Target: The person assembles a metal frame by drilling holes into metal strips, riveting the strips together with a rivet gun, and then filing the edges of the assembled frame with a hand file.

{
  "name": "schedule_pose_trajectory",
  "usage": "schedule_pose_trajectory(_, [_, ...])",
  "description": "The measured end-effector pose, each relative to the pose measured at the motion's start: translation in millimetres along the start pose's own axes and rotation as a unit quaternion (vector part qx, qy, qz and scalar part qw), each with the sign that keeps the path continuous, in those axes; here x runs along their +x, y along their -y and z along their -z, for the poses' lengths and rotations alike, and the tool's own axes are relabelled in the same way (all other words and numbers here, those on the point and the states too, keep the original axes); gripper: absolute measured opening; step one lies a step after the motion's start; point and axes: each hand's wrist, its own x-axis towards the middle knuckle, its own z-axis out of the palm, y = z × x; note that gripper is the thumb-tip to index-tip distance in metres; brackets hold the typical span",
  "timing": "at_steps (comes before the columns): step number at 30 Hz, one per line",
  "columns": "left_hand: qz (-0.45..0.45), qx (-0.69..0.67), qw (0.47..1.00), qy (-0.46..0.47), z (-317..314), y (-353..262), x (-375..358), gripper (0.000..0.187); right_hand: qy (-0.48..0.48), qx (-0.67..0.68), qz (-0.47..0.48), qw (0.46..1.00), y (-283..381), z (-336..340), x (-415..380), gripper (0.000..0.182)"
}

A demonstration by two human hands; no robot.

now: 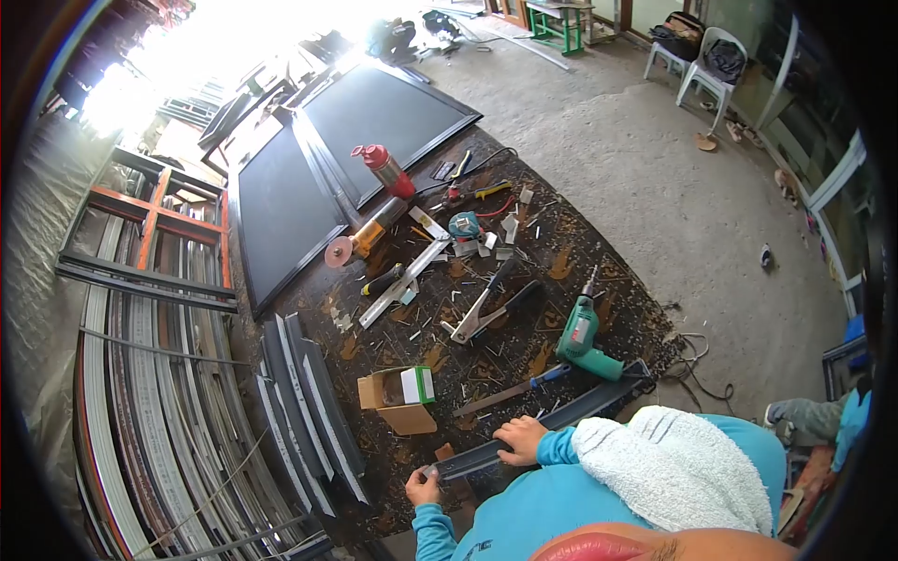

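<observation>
A long dark metal profile (571,423) lies along the near edge of the worktable. At its left end, my left hand (423,485) is closed, with thumb and fingers pinched at the tip. My right hand (521,440) rests over the same profile a little further along, its fingers curled on top. Just beyond it lie a flat file with a blue handle (550,376) and a green power drill (586,338) with a bit fitted. An open cardboard box (398,400) stands beyond my left hand.
A hand riveter (482,313), an angle grinder (365,234), a tape measure (463,226), a metal square (402,283) and a red bottle (383,170) sit among scraps. Cut dark profiles (304,411) lie left. Dark framed panels (379,117) cover the far end. Another person's leg (806,418) shows right.
</observation>
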Motion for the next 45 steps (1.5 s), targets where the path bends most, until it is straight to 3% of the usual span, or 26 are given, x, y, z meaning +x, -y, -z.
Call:
schedule_pose_trajectory(5, [-0.02,0.095,0.995,0.009,2.2,-2.1,1.2,0.028,0.003,-0.021,-0.003,1.0,-1.2,-6.6,-4.1,0.041])
schedule_pose_trajectory(9, [-0.126,0.241,0.962,0.005,1.2,-36.0,-10.6,0.03,0.015,-0.028,-0.01,0.999,-2.6,-11.4,-5.0,0.041])
schedule_pose_trajectory(12, [-0.094,0.284,0.954,0.008,-2.4,-55.4,-15.9,0.029,0.018,-0.035,-0.017,0.999,-1.0,-10.9,-4.6,0.043])
schedule_pose_trajectory(20, [0.009,0.123,0.992,-0.006,-8.1,-8.2,7.7,0.026,0.036,-0.033,-0.03,0.998,-0.3,-10.0,-4.0,0.046])
schedule_pose_trajectory(23, [-0.018,0.173,0.984,-0.03,-13.3,-35.7,-9.5,0.028,-0.006,0.175,-0.085,0.981,-2.3,0.8,10.6,0.052])
schedule_pose_trajectory(25, [-0.029,0.191,0.98,-0.041,-16.7,-42.6,-9.8,0.029,-0.006,0.283,-0.116,0.952,-18.1,34.7,53.1,0.08])
schedule_pose_trajectory(26, [-0.03,0.195,0.979,-0.043,-15.4,-40.2,-8.1,0.029,-0.036,0.259,-0.079,0.962,-20.8,72.1,80.5,0.09])
schedule_pose_trajectory(28, [-0.023,0.2,0.979,-0.036,-15.8,-38.1,-9.2,0.029,-0.1,0.194,-0.117,0.969,-8.9,166.5,133.5,0.092])
schedule_pose_trajectory(29, [-0.016,0.202,0.979,-0.029,-15.7,-39.9,-9.2,0.029,-0.14,0.282,-0.076,0.946,-21.0,196.1,158.8,0.093])
schedule_pose_trajectory(30, [-0.011,0.204,0.979,-0.024,-14.7,-41.3,-8.1,0.029,-0.209,0.168,-0.077,0.96,-24.9,223.6,180.3,0.093])
schedule_pose_trajectory(32, [0.007,0.19,0.982,-0.019,-13.8,-32.6,-2.9,0.028,-0.264,0.198,-0.064,0.942,-7.0,271.4,184.7,0.08])
schedule_pose_trajectory(35, [0.009,0.145,0.989,-0.016,-17.0,-18.5,4.6,0.028,-0.222,0.211,-0.009,0.952,-11.2,260.7,173.7,0.06])
schedule_pose_trajectory(37, [-0.036,0.098,0.995,-0.012,-17.0,-4.4,11.3,0.027,-0.227,0.222,0.05,0.947,-13.8,197.9,142.1,0.038])
schedule_pose_trajectory(38, [-0.042,0.115,0.992,0.0,-13.6,-2.1,12.3,0.026,-0.174,0.236,0.05,0.955,-6.2,166.8,115.7,0.032])
schedule_pose_trajectory(39, [-0.041,0.129,0.991,-0.014,-14.8,-9.2,7.5,0.026,-0.136,0.228,0.131,0.955,-18.8,119.5,96.8,0.028])
schedule_pose_trajectory(40, [-0.035,0.137,0.99,-0.029,-15.6,-14.3,4.9,0.025,-0.01,0.281,0.11,0.953,-19.6,87.7,70.3,0.031])
schedule_pose_trajectory(41, [-0.041,0.146,0.988,-0.031,-12.2,-15.8,6.0,0.026,0.086,0.201,0.092,0.971,-21.7,60.9,47.9,0.036])
schedule_pose_trajectory(43, [-0.043,0.156,0.986,-0.031,-15.9,-14.2,2.8,0.026,0.15,0.035,0.085,0.984,-6.8,44.6,6.2,0.058])
schedule_pose_trajectory(45, [-0.011,0.146,0.989,-0.028,-16.0,-13.8,0.9,0.029,0.124,-0.043,0.135,0.982,-10.7,21.4,-18.1,0.074])
